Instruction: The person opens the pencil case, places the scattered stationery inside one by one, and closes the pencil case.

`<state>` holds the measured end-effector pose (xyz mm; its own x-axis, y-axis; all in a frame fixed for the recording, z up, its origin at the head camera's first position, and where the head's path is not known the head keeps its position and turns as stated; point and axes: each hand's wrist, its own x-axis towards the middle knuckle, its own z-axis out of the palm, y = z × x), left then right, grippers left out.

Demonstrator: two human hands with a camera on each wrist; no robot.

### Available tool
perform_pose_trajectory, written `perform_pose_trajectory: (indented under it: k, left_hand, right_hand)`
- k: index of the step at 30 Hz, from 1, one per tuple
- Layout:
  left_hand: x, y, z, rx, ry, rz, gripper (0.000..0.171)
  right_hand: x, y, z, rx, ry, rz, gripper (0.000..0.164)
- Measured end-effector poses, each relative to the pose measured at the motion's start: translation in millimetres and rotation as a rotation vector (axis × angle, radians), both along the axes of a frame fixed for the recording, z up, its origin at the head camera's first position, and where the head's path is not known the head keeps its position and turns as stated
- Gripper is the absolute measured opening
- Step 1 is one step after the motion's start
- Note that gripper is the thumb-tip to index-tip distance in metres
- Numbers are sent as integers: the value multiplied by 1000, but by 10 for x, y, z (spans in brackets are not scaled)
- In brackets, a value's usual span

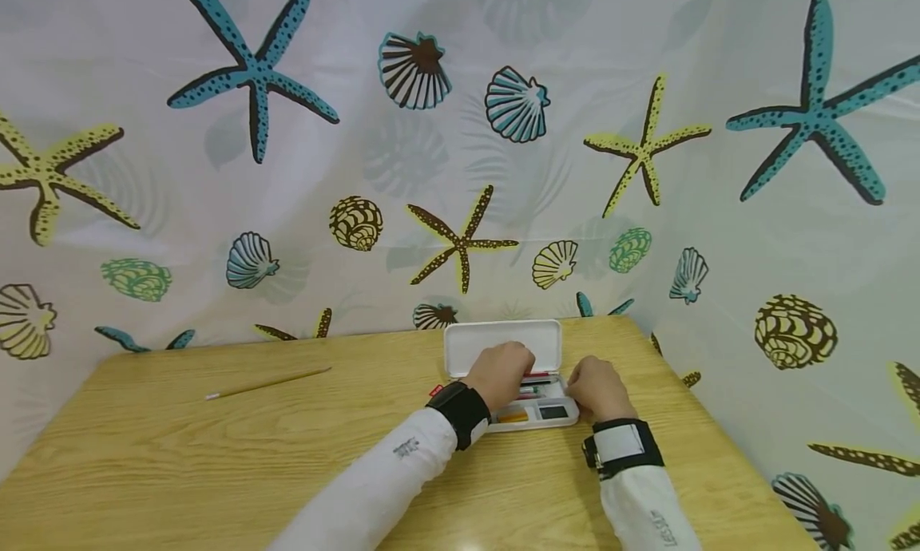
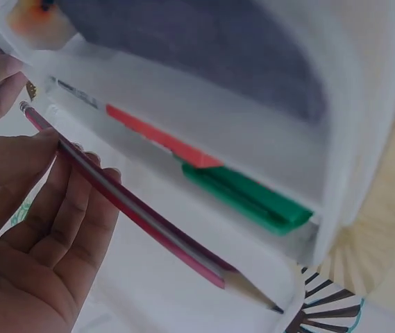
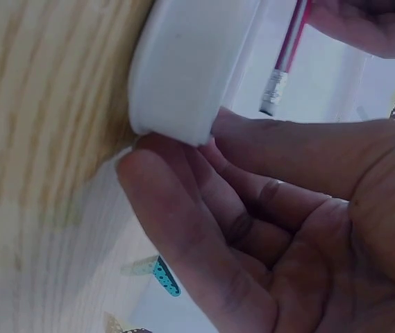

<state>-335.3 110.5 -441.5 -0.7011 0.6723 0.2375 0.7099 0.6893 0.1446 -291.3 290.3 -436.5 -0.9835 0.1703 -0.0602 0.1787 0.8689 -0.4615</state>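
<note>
An open white pencil case (image 1: 503,337) lies on the table, lid standing up at the back. My left hand (image 1: 501,373) pinches a dark red pencil (image 2: 141,215) with a silver stripe between thumb and fingers. The pencil lies over the lid side in the left wrist view, sharpened tip near the rim. My right hand (image 3: 273,208) grips the right end of the case (image 3: 180,76), thumb at the rim and fingers beneath. Inside the case are a green-capped pen (image 2: 246,198) with a red part, a dark block (image 1: 553,412) and an orange item (image 1: 513,417).
A light yellow pencil (image 1: 267,382) lies on the wooden table (image 1: 216,455) to the left. A white curtain (image 1: 402,160) printed with starfish and shells hangs behind the table and along its right side. A small red tag (image 1: 435,390) sticks out left of the case.
</note>
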Motion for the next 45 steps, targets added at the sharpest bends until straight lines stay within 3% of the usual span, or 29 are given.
perform_pose_trajectory:
  k: [20,45]
  left_hand:
    - [-104,126,-162,-4,-11,27,12]
    - [-62,124,-151,15,-95,10,12]
  right_hand:
    - [-8,-5,-7,-15,-3,-18,8]
    - [-1,4,2,5,4,-8,8]
